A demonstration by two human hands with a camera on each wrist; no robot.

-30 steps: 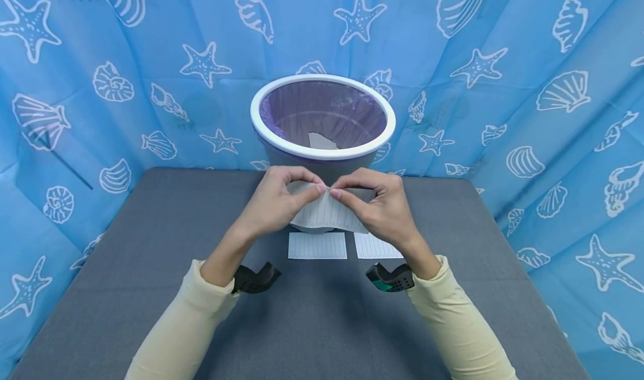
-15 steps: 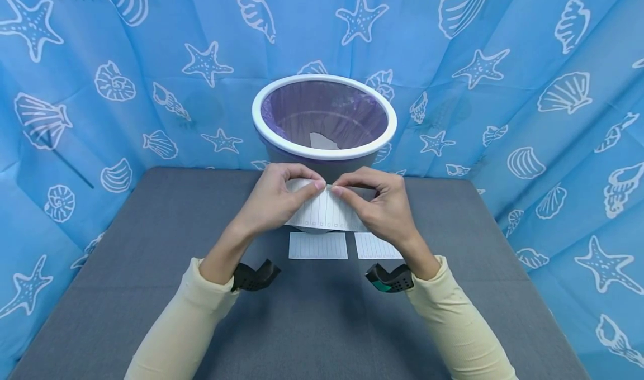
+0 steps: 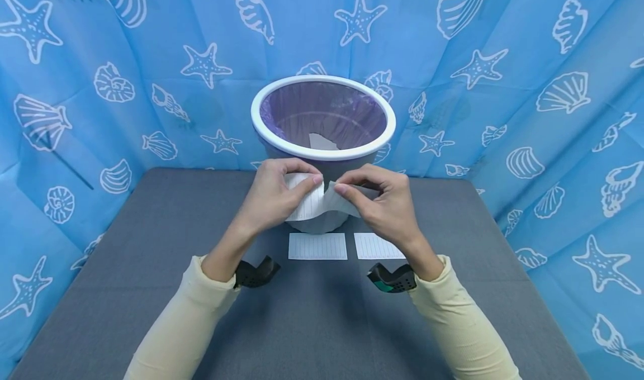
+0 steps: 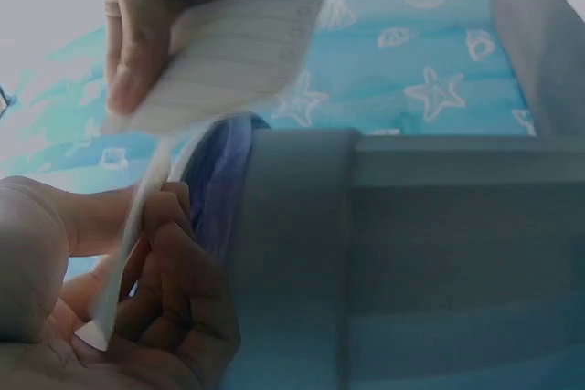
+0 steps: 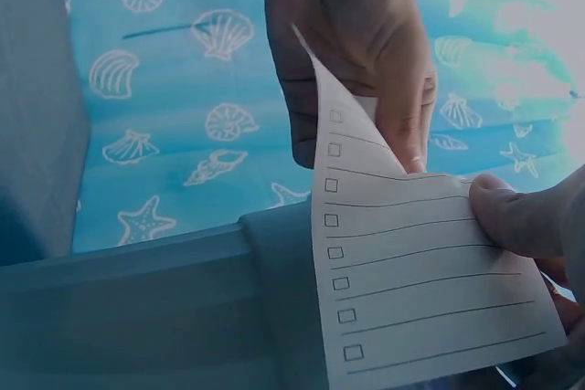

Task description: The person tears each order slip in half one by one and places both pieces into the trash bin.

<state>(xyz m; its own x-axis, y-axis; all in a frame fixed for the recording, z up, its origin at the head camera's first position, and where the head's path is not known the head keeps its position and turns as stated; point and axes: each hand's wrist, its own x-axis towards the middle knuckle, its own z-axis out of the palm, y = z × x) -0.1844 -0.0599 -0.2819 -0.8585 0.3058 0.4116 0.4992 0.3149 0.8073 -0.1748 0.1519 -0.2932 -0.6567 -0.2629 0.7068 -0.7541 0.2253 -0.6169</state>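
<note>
A sheet of lined checklist paper (image 3: 309, 204) is held up in front of the bin. My left hand (image 3: 274, 195) pinches its upper edge between thumb and fingers, and my right hand (image 3: 384, 201) pinches the same edge a little to the right. Between the two pinches the edge is split by a gap, and the halves twist apart while still joined lower down. In the right wrist view the lined paper (image 5: 420, 267) shows a column of small checkboxes. Behind both hands stands a trash bin (image 3: 322, 154) with a white rim and purple liner.
Two lined cards, a left one (image 3: 317, 246) and a right one (image 3: 377, 247), lie on the grey table (image 3: 322, 324) below the hands. A piece of white paper (image 3: 322, 142) is inside the bin. A blue shell-patterned curtain (image 3: 201, 117) surrounds the table.
The paper's upper edge, whole between my fingertips before, has split. My hands have moved slightly apart, and the right half has twisted away from the left.
</note>
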